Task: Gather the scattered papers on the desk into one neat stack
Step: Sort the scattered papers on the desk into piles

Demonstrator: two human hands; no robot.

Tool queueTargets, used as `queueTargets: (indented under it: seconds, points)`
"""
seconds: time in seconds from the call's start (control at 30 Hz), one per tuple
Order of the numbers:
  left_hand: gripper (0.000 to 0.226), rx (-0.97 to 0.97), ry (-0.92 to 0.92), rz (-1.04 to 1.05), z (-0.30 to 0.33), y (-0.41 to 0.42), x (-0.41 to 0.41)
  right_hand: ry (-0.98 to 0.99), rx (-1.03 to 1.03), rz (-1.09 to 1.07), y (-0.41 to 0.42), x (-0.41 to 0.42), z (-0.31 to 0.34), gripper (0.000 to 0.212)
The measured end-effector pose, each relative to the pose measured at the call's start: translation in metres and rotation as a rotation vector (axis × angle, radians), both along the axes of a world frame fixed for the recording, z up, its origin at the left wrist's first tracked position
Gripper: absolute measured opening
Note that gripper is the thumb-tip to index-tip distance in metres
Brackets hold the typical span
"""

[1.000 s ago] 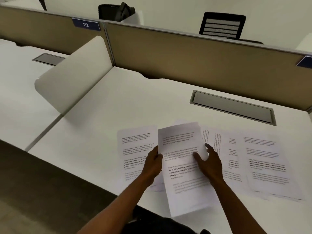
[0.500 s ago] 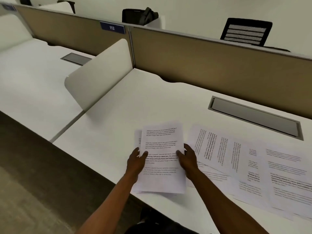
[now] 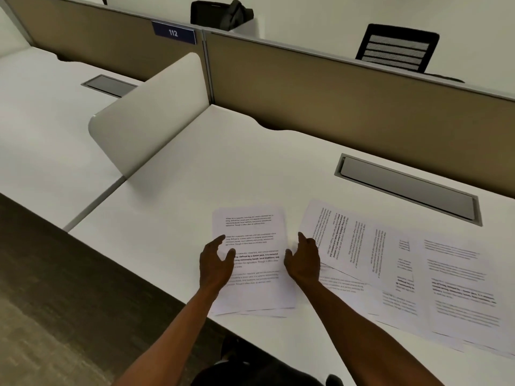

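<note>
The left hand (image 3: pixel 216 264) was seen open, fingers spread and lightly curled, laid over the left edge of a small stack of white printed paper sheets (image 3: pixel 252 260); whether the palm pressed down or only hovered could not be told. The right hand (image 3: pixel 302 263) was likewise seen open, index finger extended forward, positioned at the right edge of the same stack, nothing gripped. The stack was flanked by both hands and lay flat near the front edge of the white laminate desk (image 3: pixel 223 168), text upright to the viewer, with lower sheets fanned out slightly at the bottom edge. Just to the right of the right hand, a spread of loose white printed sheets (image 3: pixel 390 263) was seen, overlapped and turned at different angles, the nearest one rotated sideways with its corner close to the right index finger. The spread extended to the right frame edge and toward the desk front. Behind the sheets, a grey rectangular cable hatch (image 3: pixel 407 188) was set into the desk surface. A white rounded side divider panel (image 3: pixel 150 112) was seen standing at the left of the desk, with a tan fabric partition wall (image 3: pixel 348 98) along the back. A blue number tag reading 112 (image 3: pixel 174 32) was fixed on the partition top. Beyond the partition, a black mesh-back office chair (image 3: pixel 397 48) and a black bag (image 3: pixel 220 15) were visible.
</note>
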State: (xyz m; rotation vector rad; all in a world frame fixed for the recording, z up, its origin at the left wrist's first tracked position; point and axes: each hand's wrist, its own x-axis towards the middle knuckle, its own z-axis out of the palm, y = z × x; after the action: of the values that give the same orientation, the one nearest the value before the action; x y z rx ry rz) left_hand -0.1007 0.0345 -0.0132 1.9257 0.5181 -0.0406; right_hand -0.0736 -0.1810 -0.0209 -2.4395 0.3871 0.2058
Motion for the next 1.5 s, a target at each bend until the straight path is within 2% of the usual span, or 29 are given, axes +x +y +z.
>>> queueTargets:
  seconds: [0.13, 0.3, 0.43, 0.67, 0.83, 0.97, 1.23, 1.33, 1.5]
  points:
    - [0.044, 0.031, -0.108, -0.153, 0.004, -0.025, 0.003, -0.038, -0.191, -0.057, -0.043, -0.006, -0.005, 0.06]
    - [0.042, 0.082, -0.119, -0.401, 0.008, -0.069, 0.021, -0.012, -0.282, -0.061, -0.082, -0.016, -0.014, 0.062]
    - [0.043, 0.146, -0.078, -0.577, 0.012, -0.108, 0.048, 0.093, -0.36, 0.051, -0.099, -0.02, -0.018, 0.062]
    - [0.048, 0.233, -0.002, -0.757, 0.008, -0.17, 0.076, 0.099, -0.567, 0.309, -0.119, -0.015, -0.012, 0.057]
    - [0.05, 0.308, -0.065, -0.796, 0.003, -0.179, 0.093, 0.066, -0.531, 0.335, -0.12, -0.017, -0.013, 0.052]
    - [0.056, 0.442, -0.101, -0.937, 0.002, -0.197, 0.122, 0.065, -0.457, 0.277, -0.13, -0.024, -0.019, 0.051]
    - [0.105, 0.877, 0.062, -1.289, 0.0, -0.22, 0.177, 0.044, -0.292, 0.15, -0.134, -0.033, -0.029, 0.058]
    - [0.118, 0.908, 0.104, -1.329, -0.006, -0.222, 0.183, 0.035, -0.258, 0.146, -0.137, -0.035, -0.031, 0.065]
    - [0.129, 0.913, 0.032, -1.291, -0.007, -0.229, 0.186, -0.009, -0.175, 0.069, -0.139, -0.043, -0.036, 0.076]
